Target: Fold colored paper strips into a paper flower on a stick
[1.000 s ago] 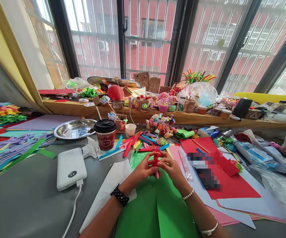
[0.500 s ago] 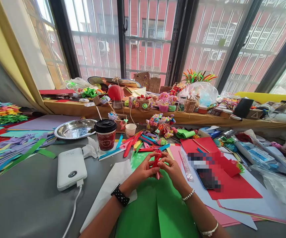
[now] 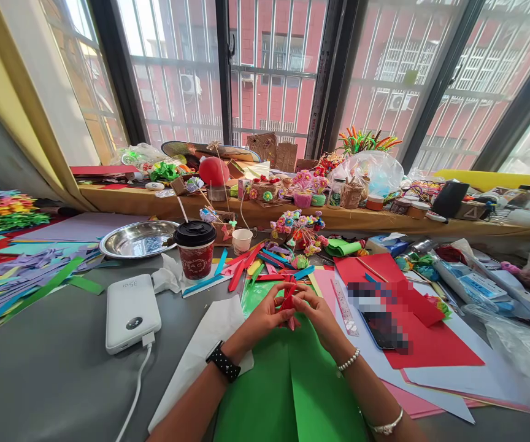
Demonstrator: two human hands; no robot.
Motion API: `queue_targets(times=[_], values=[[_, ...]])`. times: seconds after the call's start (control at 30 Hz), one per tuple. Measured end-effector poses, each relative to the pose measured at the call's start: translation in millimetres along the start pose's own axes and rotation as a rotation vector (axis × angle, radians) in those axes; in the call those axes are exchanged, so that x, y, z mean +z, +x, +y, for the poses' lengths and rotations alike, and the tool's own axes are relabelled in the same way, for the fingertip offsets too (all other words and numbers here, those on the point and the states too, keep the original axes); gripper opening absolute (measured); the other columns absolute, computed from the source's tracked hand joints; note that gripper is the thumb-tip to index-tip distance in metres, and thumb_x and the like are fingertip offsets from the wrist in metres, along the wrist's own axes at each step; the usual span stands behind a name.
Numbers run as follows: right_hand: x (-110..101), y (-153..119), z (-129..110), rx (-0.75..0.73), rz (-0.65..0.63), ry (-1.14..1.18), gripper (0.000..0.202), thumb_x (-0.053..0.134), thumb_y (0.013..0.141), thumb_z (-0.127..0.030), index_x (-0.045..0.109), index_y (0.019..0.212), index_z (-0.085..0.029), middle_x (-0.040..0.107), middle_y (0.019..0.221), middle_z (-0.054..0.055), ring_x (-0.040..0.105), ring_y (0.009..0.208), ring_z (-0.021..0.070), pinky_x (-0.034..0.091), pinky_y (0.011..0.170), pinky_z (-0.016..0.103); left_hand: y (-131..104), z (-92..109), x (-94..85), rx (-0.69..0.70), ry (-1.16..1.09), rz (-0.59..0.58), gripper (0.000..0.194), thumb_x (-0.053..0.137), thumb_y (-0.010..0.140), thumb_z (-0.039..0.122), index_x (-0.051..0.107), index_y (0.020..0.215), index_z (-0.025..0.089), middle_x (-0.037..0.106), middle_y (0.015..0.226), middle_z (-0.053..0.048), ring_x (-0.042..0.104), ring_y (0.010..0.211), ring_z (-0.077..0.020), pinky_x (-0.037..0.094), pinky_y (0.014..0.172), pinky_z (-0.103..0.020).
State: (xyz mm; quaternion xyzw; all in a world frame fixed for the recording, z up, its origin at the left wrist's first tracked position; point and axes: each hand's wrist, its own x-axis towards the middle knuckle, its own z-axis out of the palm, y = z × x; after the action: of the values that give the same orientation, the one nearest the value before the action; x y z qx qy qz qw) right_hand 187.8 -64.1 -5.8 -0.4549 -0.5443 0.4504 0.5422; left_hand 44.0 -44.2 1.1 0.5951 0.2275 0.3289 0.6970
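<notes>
Between my two hands is a small piece of folded red paper (image 3: 288,298), with pinkish ends sticking out below. My left hand (image 3: 269,310) pinches it from the left, thumb under and fingers over the top. From the right, my right hand (image 3: 313,310) grips the same piece with thumb and fingertips. Part of the fold is hidden behind the fingers. Both hands are above large green paper sheets (image 3: 265,393). Just beyond them lie red, blue and pink paper strips (image 3: 246,267).
To the left are a white power bank (image 3: 133,313) with a cable, a lidded paper cup (image 3: 194,252) and a steel plate (image 3: 122,240). On the right lie red paper (image 3: 444,344), a ruler (image 3: 345,307) and a phone (image 3: 380,328). Crafts crowd the windowsill (image 3: 256,212).
My fingers have shifted slightly on the red paper, and its lower pinkish ends look more spread. Both hands stay in nearly the same place.
</notes>
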Motion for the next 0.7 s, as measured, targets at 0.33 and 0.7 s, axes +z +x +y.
queue_targets(times=[0.33,0.7], values=[[0.5,-2.6,-1.0,-0.055,0.046,-0.017,0.021,0.059,0.068,-0.039,0.059,0.060,-0.019,0.047,0.111,0.006,0.037,0.112,0.0208,0.030,0.090,0.034,0.7,-3.6,-0.9,0.026,0.033,0.031,0.052,0.058,0.069,0.029,0.031,0.114,0.024,0.051,0.085,-0.001,0.058,0.063,-0.0122,0.042,0.061,-0.028],[-3.3,0.4,4.3,-0.113,0.029,-0.113,0.019,0.060,0.067,-0.038,0.062,0.062,-0.019,0.045,0.109,0.007,0.036,0.112,0.0218,0.037,0.087,0.032,-0.4,-2.9,3.9,0.060,0.133,0.033,0.048,0.056,0.071,0.027,0.033,0.112,0.022,0.050,0.095,-0.005,0.056,0.061,-0.0104,0.044,0.064,-0.030]])
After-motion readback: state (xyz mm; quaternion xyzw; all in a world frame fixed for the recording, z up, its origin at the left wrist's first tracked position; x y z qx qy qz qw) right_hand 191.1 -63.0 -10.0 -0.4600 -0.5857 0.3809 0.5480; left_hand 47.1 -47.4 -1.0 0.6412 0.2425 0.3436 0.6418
